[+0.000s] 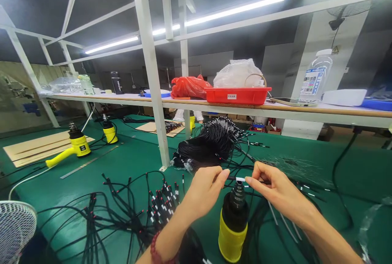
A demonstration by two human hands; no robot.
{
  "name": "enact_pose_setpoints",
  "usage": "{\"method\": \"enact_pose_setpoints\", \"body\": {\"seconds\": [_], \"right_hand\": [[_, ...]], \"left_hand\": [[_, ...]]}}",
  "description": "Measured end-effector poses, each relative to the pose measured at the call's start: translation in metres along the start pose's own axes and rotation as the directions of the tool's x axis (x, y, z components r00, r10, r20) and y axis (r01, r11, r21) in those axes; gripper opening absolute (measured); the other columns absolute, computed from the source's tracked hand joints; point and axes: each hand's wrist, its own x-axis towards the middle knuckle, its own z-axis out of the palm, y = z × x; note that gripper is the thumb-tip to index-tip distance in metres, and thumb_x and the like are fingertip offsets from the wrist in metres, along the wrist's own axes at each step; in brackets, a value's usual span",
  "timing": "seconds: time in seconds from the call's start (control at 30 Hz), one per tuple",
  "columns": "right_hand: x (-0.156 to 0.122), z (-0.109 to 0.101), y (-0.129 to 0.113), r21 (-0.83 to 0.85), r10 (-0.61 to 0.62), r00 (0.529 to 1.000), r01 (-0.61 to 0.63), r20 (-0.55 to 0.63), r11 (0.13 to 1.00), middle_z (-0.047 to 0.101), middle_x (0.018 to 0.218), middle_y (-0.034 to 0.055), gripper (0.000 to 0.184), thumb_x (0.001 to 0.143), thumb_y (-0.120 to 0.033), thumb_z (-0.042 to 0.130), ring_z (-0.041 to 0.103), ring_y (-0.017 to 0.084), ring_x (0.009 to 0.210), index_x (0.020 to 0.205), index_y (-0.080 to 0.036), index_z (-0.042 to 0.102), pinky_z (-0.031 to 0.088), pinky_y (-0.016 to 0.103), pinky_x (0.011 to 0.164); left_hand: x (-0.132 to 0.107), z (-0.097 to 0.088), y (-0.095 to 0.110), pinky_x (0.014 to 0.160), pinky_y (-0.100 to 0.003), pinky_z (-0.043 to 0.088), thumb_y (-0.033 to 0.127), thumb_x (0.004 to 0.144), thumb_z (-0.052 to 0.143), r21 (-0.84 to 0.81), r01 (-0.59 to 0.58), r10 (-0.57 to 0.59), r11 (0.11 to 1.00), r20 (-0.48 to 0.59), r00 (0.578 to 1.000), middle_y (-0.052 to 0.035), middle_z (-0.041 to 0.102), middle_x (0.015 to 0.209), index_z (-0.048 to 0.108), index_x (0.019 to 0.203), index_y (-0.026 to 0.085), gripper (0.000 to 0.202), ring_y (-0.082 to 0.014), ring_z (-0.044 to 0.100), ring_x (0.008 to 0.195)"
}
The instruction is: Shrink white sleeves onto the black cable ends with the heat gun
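Between my two hands a black cable [232, 177] with a white sleeve on it is stretched level, just over the nozzle of an upright yellow heat gun [233, 227]. My left hand [206, 188] pinches the cable's left part between thumb and fingers. On the other side, my right hand [272, 182] grips it at the right end of the white sleeve. Whether the sleeve touches the nozzle I cannot tell. Left of the heat gun lie many loose black cables [165, 202] with white and red tips, partly hidden behind my left forearm.
Behind my hands lies a large bundle of black cables [211, 141]. Two more yellow heat guns [80, 146] stand at the left near flat boards [43, 145]. A white shelf post [153, 72] rises ahead, and the shelf bears a red tray [237, 97] and a bottle [317, 77].
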Motion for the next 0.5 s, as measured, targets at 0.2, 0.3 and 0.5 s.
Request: {"method": "enact_pose_setpoints", "body": {"seconds": [0.2, 0.3, 0.5], "right_hand": [[0.0, -0.0014, -0.0007, -0.005, 0.014, 1.0, -0.014, -0.012, 1.0, 0.04, 0.06, -0.0051, 0.035, 0.085, -0.049, 0.05, 0.035, 0.011, 0.055, 0.066, -0.021, 0.039, 0.027, 0.023, 0.05], [0.0005, -0.0014, -0.0005, -0.014, 0.023, 1.0, -0.023, -0.008, 1.0, 0.04, 0.06, -0.0051, 0.034, 0.085, -0.048, 0.05, 0.035, 0.011, 0.056, 0.066, -0.021, 0.04, 0.027, 0.024, 0.05], [0.0006, -0.002, 0.0015, -0.025, 0.007, 1.0, -0.008, -0.015, 1.0, 0.041, 0.062, -0.0042, 0.033, 0.086, -0.046, 0.05, 0.036, 0.012, 0.057, 0.066, -0.021, 0.041, 0.029, 0.024, 0.051]], "left_hand": [[0.0013, 0.0015, -0.0007, 0.053, -0.027, 0.019, 0.049, 0.097, 0.032, -0.003, -0.002, 0.002, 1.0, -0.009, 1.0, 0.005, 0.037, 0.057, 0.04, 0.062, 0.018, 0.048, -0.0108, 0.031, 0.056], [0.002, 0.0021, -0.0004, 0.053, -0.027, 0.019, 0.049, 0.097, 0.032, 0.005, -0.009, 0.009, 1.0, -0.007, 1.0, 0.0051, 0.037, 0.057, 0.04, 0.062, 0.018, 0.047, -0.0108, 0.031, 0.056], [0.0027, 0.0023, 0.0008, 0.053, -0.027, 0.02, 0.049, 0.097, 0.033, 0.004, -0.01, 0.01, 1.0, -0.005, 1.0, 0.0052, 0.037, 0.057, 0.039, 0.061, 0.018, 0.047, -0.0108, 0.031, 0.056]]}}
